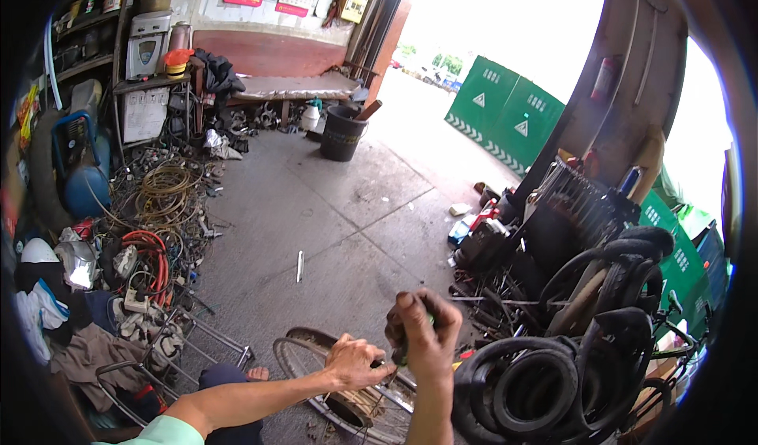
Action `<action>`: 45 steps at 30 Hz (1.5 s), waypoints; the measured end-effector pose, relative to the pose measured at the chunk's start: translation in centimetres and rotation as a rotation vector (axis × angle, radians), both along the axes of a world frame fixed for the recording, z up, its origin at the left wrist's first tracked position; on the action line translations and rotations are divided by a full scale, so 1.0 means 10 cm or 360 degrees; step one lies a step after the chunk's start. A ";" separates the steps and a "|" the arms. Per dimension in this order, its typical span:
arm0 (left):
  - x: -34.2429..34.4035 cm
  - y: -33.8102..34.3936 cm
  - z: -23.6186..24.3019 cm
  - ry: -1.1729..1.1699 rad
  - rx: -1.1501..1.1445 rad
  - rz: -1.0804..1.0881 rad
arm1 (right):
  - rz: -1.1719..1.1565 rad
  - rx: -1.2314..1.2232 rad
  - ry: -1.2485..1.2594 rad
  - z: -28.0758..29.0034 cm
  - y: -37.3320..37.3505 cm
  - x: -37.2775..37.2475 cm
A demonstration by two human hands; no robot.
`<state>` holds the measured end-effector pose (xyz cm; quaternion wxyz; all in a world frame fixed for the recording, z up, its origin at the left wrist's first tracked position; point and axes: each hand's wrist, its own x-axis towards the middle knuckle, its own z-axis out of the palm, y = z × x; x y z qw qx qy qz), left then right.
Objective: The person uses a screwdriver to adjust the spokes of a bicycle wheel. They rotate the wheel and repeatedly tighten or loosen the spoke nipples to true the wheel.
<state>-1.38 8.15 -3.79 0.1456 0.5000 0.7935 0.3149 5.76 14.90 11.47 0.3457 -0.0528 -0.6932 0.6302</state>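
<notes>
My left hand (355,364) reaches in from the lower left with its fingers curled together. A small dark bit shows at its fingertips, too small to name. Close beside it, my right hand (424,330) is raised and closed in a fist, thumb uppermost. Traces of green and black show between its fingers, but the thing it grips is mostly hidden. Under both hands a spoked wheel rim (296,360) lies on the floor, with a rusty brown drum-shaped hub (353,408) at its middle, partly covered by my forearms.
Black tyres and tubes (517,390) are heaped at the right. On the left lie coiled cables (166,192), a blue compressor tank (85,184) and a metal-tube frame (207,334). A black bucket (342,135) stands farther off, before a bench (296,87). Green panels (505,109) stand outside the doorway.
</notes>
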 end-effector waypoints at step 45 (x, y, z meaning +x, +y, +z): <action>-0.15 -0.05 -0.22 -0.0117 0.0335 0.0003 | -0.0059 0.0765 -0.0369 0.15 0.21 -0.15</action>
